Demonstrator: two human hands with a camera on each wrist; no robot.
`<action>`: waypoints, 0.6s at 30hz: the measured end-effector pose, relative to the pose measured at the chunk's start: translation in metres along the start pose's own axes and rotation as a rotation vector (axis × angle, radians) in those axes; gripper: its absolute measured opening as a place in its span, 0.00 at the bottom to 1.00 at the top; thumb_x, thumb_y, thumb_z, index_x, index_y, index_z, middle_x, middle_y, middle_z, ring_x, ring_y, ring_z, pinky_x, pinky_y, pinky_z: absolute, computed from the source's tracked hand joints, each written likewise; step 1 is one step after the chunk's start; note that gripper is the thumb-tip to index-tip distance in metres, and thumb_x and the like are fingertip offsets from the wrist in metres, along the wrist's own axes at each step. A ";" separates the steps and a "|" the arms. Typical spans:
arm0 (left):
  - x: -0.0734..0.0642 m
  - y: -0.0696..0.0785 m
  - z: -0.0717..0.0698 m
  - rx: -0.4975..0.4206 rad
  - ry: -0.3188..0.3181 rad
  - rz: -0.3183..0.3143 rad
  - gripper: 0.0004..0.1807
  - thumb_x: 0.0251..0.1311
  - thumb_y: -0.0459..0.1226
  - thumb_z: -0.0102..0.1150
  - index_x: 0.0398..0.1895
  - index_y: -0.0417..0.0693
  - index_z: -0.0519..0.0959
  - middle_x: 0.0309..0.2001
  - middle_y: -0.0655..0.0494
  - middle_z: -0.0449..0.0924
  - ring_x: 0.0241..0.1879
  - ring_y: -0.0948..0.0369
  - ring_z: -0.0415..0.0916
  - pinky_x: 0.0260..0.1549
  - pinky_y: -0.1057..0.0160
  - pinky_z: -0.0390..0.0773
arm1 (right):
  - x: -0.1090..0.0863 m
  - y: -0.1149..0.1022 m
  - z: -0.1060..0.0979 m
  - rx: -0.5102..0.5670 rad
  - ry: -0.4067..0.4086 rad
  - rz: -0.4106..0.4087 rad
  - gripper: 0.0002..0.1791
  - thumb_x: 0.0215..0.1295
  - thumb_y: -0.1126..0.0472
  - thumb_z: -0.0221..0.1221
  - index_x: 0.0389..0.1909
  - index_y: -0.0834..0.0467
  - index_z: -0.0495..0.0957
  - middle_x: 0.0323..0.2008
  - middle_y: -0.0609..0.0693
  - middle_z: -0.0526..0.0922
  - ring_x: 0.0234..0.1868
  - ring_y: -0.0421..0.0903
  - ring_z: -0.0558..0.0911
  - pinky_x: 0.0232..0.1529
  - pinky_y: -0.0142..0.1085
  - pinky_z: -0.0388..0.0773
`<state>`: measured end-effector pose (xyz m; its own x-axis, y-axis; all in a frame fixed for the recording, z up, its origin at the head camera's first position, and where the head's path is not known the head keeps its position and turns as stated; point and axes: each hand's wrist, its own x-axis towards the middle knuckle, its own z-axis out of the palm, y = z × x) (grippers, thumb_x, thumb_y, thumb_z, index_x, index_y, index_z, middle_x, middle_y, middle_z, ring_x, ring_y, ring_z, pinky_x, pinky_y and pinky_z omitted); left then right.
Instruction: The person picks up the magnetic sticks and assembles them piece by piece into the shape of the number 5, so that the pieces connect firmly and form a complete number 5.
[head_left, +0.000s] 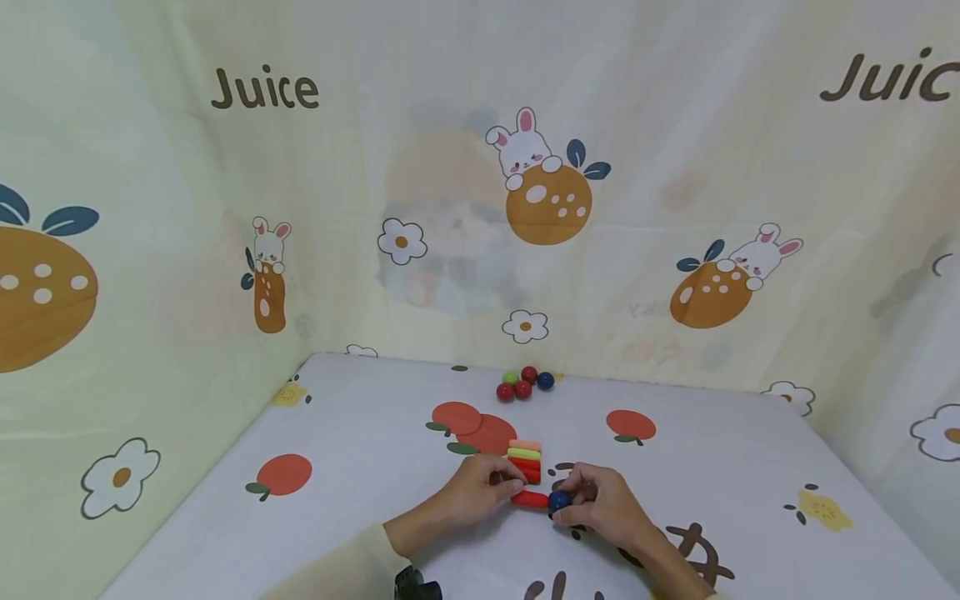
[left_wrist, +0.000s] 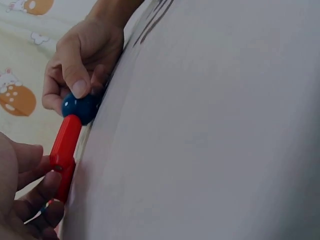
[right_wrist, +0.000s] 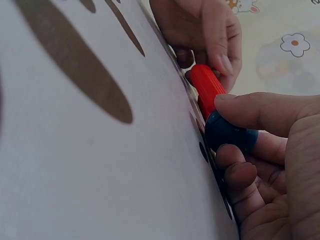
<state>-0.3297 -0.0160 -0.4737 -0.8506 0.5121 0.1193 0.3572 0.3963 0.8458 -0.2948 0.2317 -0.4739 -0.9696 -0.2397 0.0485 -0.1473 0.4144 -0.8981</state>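
My left hand (head_left: 483,489) pinches the near end of a red ribbed rod (head_left: 530,500) between thumb and fingers. At the rod's other end sits a glossy dark blue ball (head_left: 559,502), which my right hand (head_left: 602,505) grips with thumb and fingertips. In the left wrist view the red rod (left_wrist: 66,141) meets the blue ball (left_wrist: 79,108) end on. The right wrist view has the thumb across the top of the ball (right_wrist: 227,132), with fingers curled beneath it. Just beyond the left hand lie red rods (head_left: 527,470), a yellow-green rod (head_left: 524,454) and a salmon rod (head_left: 525,445), side by side.
Farther back on the table, red balls (head_left: 522,389), a green ball (head_left: 510,377) and another blue ball (head_left: 546,381) sit in a cluster. The white tablecloth (head_left: 360,425) has printed fruit and lettering. A printed curtain (head_left: 450,275) hangs behind and along the sides.
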 end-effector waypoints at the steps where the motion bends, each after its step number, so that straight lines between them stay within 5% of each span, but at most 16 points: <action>1: 0.002 0.000 -0.001 -0.011 0.009 -0.007 0.06 0.69 0.40 0.63 0.43 0.55 0.87 0.37 0.66 0.79 0.40 0.63 0.72 0.38 0.67 0.74 | 0.000 0.001 0.000 0.000 0.002 0.001 0.17 0.52 0.63 0.76 0.39 0.62 0.80 0.38 0.53 0.85 0.29 0.48 0.78 0.25 0.34 0.77; 8: 0.024 0.003 -0.009 -0.061 0.074 -0.067 0.05 0.69 0.43 0.62 0.40 0.55 0.85 0.36 0.62 0.81 0.40 0.60 0.75 0.40 0.63 0.79 | -0.001 0.002 -0.001 -0.008 0.023 0.018 0.17 0.51 0.64 0.76 0.38 0.62 0.79 0.42 0.53 0.85 0.30 0.48 0.78 0.25 0.35 0.77; 18: 0.062 0.003 -0.023 0.042 0.153 -0.060 0.09 0.70 0.39 0.61 0.44 0.45 0.85 0.34 0.60 0.80 0.38 0.60 0.75 0.37 0.65 0.79 | -0.004 -0.004 0.000 0.018 0.007 0.000 0.17 0.51 0.64 0.76 0.38 0.63 0.79 0.40 0.53 0.85 0.30 0.49 0.77 0.25 0.34 0.77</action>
<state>-0.3900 -0.0004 -0.4519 -0.9186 0.3658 0.1494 0.3167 0.4556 0.8319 -0.2900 0.2314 -0.4703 -0.9711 -0.2331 0.0511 -0.1434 0.3985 -0.9059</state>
